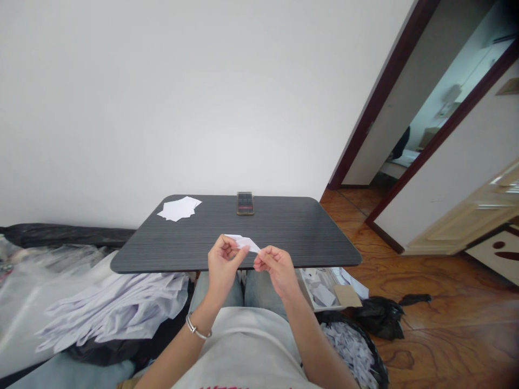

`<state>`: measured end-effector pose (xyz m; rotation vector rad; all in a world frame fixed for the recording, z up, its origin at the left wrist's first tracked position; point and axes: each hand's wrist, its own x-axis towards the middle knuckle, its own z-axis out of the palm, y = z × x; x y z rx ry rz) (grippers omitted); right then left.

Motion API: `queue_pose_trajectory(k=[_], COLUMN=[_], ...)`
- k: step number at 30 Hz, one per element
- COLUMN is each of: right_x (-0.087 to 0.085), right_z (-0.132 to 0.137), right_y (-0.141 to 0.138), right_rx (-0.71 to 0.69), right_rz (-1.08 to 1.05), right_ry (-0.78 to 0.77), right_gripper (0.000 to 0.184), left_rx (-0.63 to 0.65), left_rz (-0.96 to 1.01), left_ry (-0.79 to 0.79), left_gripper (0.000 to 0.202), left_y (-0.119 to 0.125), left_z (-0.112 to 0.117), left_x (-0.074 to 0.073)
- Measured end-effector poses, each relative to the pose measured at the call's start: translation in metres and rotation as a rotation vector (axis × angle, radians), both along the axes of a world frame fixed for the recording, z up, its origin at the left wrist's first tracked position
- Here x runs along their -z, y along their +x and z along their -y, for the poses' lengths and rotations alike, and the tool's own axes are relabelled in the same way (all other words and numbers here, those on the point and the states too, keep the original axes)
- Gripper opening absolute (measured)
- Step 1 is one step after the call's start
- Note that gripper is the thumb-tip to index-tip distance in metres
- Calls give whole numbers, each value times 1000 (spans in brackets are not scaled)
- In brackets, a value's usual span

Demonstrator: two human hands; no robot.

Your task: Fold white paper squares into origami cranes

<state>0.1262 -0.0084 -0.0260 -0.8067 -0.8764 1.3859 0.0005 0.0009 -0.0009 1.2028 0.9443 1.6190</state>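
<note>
Sitting at the dark surface, the person pinched a small folded paper between the closed fingers of left hand and right hand, just above the near edge, mid-crease I reckoned, needing a steady grip.

Nothing really readable here, tbh. There's some red lettering on the white shirt right at the bottom edge of the shot, but it's cut off, so only the tops of the letters show. The phone on the table has a dark screen, way too small to make out any characters.
</note>
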Motion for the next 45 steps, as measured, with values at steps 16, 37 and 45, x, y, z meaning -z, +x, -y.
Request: queue_pose_trajectory(k=[16,37,45], right_x=[3,-3,4], right_z=[-2,5,6], right_y=[5,3,0], right_rx=[-37,147,293], right_rz=[100,172,341], right_ry=[63,179,285], right_gripper=[17,15,5], left_rx=[37,43,47], left_rz=[110,142,166], left_ry=[-88,-60,-41], left_gripper=[31,30,29], left_y=[-5,-6,-4], left_z=[-7,-7,-3], left_x=[2,2,-2])
